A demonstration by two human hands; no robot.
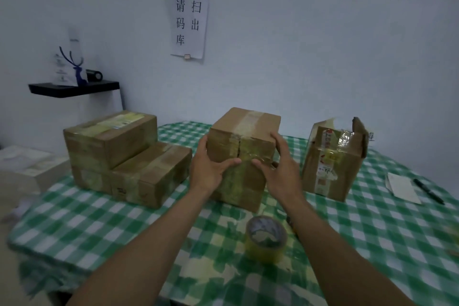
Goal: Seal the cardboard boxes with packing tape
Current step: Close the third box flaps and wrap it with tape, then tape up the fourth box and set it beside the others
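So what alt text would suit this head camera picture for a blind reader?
The person's left hand and right hand grip a brown taped cardboard box over a green-and-white checked tablecloth. A yellowish roll of packing tape lies nearer the camera; stacked taped boxes stand left, an open-flapped box right.

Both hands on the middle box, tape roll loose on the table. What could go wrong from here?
1. The left hand and right hand grip the top box, which sits on a lower box; released off-centre, it might slide off.
2. The tape roll lies beside the right forearm; pulling back could knock it.
3. The right box has a flap up and looks unsealed; it could get skipped.
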